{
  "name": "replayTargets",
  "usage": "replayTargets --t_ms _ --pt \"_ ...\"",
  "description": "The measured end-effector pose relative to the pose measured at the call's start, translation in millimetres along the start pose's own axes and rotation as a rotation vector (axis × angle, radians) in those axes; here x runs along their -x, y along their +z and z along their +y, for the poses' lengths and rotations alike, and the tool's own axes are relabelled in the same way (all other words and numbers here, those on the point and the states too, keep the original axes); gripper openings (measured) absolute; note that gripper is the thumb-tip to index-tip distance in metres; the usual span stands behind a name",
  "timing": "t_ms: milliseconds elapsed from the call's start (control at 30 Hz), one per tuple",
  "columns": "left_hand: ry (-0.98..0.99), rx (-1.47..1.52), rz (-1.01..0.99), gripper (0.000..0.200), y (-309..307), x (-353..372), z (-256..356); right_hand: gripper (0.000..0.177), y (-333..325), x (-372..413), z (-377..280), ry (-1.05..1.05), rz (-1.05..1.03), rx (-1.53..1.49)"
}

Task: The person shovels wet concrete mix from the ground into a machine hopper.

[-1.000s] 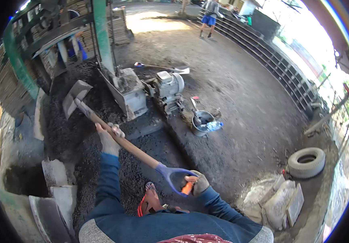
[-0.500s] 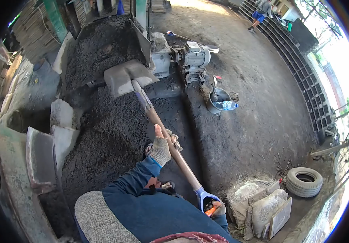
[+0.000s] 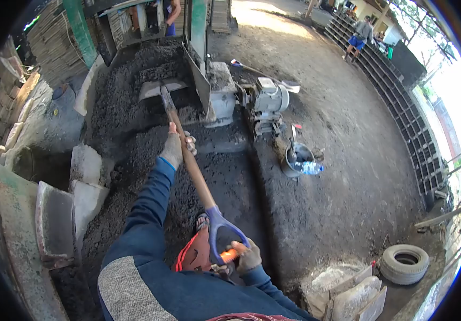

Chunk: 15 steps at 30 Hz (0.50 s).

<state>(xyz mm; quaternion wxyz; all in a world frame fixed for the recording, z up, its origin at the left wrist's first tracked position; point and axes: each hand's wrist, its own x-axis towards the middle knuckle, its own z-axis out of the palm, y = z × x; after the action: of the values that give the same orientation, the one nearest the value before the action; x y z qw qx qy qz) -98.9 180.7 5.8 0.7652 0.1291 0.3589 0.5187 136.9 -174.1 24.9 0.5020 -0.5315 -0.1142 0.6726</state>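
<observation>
A shovel [image 3: 194,174] slants away from my body, its blade [image 3: 151,91] partly sunk in dark, damp-looking loose material [image 3: 118,80] inside a walled bin. My left hand [image 3: 174,148], in a knitted fingerless glove, wraps around the middle of the shaft. At the near end, my right hand [image 3: 247,253], also gloved, is closed on the orange grip of the blue D-handle [image 3: 217,222]. More of the dark material [image 3: 145,176] covers the ground beneath the shaft.
Right of the bin stands an electric motor [image 3: 270,99] with a bucket [image 3: 292,163] and plastic bottle [image 3: 311,168] nearby. Another shovel [image 3: 262,72] lies behind. A tyre [image 3: 403,263] and filled sacks [image 3: 351,299] are at lower right. Two people are in the background.
Both hands have pushed the shovel forward; its blade has gone from above the bin's near edge into the dark material. My right hand has swung left and up. Another person appears behind the bin.
</observation>
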Motion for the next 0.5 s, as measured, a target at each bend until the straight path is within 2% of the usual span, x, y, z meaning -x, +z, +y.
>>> replayTargets --t_ms 33,100,167,233,267,300,333,367,400,433,467,500 --pt "0.007 -0.005 -0.002 0.069 -7.3 -28.8 26.0 0.026 24.1 -24.5 -9.5 -0.019 -0.057 0.037" --pt "0.139 -0.144 -0.052 0.068 -16.9 -82.3 77.9 0.017 86.7 -67.9 -40.1 -0.122 -0.13 0.01" --pt "0.214 -0.099 0.08 0.064 -14.9 -123.0 118.8 0.019 119.3 -104.5 -66.8 -0.203 -0.169 0.3" --pt "0.194 -0.079 0.088 0.061 8.3 -123.6 126.5 0.024 131.6 -99.1 -117.5 -0.368 -0.186 0.465" --pt "0.196 -0.074 0.083 0.059 35.1 -118.3 137.0 0.027 117.6 -86.8 -144.9 -0.406 -0.177 0.429" --pt "0.115 0.148 0.041 0.056 68.0 -87.7 126.0 0.029 95.8 -69.0 -179.0 -0.442 -0.164 0.396" --pt "0.136 0.235 -0.049 0.057 92.3 -57.1 111.3 0.029 77.7 -41.6 -217.8 -0.499 -0.212 0.341" --pt "0.019 0.338 -0.164 0.059 119.4 -16.2 103.0 0.035 35.3 -28.9 -247.1 -0.622 -0.096 0.517" --pt "-0.011 0.429 -0.249 0.061 131.9 1.4 91.5 0.047 40.6 4.9 -279.7 -0.896 0.153 0.794" --pt "-0.025 0.529 -0.274 0.061 140.4 9.1 80.6 0.063 9.3 16.8 -311.0 -0.944 0.305 1.002" --pt "-0.007 0.587 -0.28 0.061 155.8 25.2 74.6 0.058 1.4 30.7 -338.9 -1.157 0.306 0.909" --pt "-0.002 0.72 -0.435 0.061 160.3 25.9 61.6 0.053 -6.5 44.6 -366.9 -1.369 0.305 0.831"
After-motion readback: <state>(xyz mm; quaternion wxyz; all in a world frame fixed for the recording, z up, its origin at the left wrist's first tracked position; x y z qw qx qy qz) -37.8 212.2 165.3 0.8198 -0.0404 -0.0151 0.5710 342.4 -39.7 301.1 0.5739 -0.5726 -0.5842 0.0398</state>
